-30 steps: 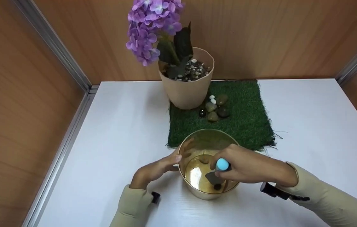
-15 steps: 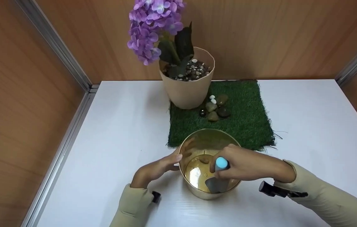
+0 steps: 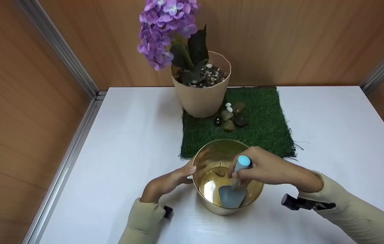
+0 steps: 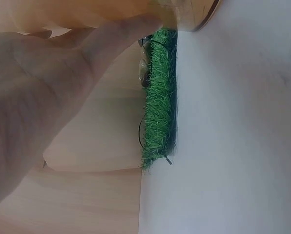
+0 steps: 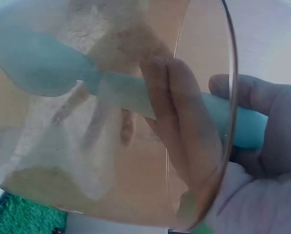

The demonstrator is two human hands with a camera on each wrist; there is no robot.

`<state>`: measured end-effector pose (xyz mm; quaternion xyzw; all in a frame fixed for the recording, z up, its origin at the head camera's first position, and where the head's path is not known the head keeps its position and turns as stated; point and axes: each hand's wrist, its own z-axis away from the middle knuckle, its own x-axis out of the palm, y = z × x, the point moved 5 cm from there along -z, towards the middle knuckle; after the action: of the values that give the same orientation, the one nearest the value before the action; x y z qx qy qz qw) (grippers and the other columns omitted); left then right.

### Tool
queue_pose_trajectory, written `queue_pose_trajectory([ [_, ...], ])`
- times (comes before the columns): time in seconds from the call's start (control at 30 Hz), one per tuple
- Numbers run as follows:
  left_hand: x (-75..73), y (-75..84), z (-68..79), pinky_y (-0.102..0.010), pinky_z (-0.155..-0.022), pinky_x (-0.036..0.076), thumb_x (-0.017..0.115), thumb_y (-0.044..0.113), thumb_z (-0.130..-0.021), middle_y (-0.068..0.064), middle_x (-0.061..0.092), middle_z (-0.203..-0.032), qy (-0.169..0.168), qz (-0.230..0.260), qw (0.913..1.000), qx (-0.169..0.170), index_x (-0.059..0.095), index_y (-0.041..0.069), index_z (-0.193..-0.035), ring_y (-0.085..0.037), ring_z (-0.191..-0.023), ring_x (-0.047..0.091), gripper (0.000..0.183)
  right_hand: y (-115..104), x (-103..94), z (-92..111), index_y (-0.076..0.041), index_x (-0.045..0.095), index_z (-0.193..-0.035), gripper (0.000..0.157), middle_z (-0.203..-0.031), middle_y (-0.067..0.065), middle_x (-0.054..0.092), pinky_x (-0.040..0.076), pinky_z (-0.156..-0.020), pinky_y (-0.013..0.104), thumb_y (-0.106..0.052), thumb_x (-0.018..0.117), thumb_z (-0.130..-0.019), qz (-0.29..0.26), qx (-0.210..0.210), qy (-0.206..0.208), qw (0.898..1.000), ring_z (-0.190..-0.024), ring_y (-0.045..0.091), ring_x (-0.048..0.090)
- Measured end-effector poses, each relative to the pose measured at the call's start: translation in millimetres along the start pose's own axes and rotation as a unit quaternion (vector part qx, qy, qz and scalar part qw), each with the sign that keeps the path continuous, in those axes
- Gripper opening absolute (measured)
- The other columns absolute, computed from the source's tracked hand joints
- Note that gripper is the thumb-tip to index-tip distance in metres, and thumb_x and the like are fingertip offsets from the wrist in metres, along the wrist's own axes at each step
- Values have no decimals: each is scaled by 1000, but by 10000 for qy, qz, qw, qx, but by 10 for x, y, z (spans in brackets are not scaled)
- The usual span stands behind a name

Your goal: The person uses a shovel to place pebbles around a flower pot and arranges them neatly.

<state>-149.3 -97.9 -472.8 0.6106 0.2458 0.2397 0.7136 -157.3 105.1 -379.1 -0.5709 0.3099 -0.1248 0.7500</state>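
Observation:
A clear amber-gold bowl stands on the white table, its rim up. My left hand holds its left side, thumb at the rim and fingers showing through the wall. In my right hand is the handle of a small trowel, grey-blue with a light blue handle end. The trowel's blade is down inside the bowl, near its front wall. A brownish stone shows at the bowl's far side. In the right wrist view the trowel is seen through the see-through wall; what lies under the blade is hidden.
Behind the bowl lies a green grass mat with several pebbles on it. A beige pot with a purple flower stands at the mat's back left. Wooden panels close the back and sides.
The trowel's blade has swung from steep to more tilted, showing more of its face, and its handle end has risen slightly. A dark stone seen near the blade is now hidden. My left hand stays put.

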Motion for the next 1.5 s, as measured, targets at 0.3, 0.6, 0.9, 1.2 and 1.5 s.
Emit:
queue_pose_trajectory([
  [0.3,4,-6,-2,-54,-98,30,24,48,-96,12,9,-153,9,-30,10000,40,6,43,-147,-20,-138,16,54,19,-112,14,7,66,-99,20,-95,14,68,53,-65,43,-10,57,-92,-729,105,84,9972,-77,32,67],
  [0.6,-1,-8,-3,-54,-99,29,25,52,-96,6,10,-153,61,-26,9998,-167,5,42,-147,-19,-138,15,56,48,-183,8,8,65,-100,22,-100,24,64,52,-69,44,-10,56,-92,-1217,235,361,9916,-82,37,66],
  [0.9,0,-7,-13,-55,-98,29,27,55,-94,9,9,-153,12,-27,10000,-83,5,44,-146,-20,-139,15,57,58,-215,51,7,65,-102,22,-100,24,64,52,-69,43,-10,56,-92,-1186,290,324,9920,-79,38,66],
  [1.2,4,-14,12,-52,-100,29,24,51,-96,7,7,-153,-20,14,10000,-45,2,42,-147,-19,-139,14,56,15,-159,45,7,66,-101,21,-97,18,67,53,-67,43,-10,58,-92,-1039,214,231,9941,-80,39,66],
  [1.5,-1,-11,16,-49,-101,30,25,49,-96,6,6,-154,-54,15,10000,-52,-1,39,-147,-18,-139,14,58,59,-233,82,8,65,-100,24,-95,23,66,53,-66,43,-14,56,-93,-1043,397,512,9924,-76,37,67],
])
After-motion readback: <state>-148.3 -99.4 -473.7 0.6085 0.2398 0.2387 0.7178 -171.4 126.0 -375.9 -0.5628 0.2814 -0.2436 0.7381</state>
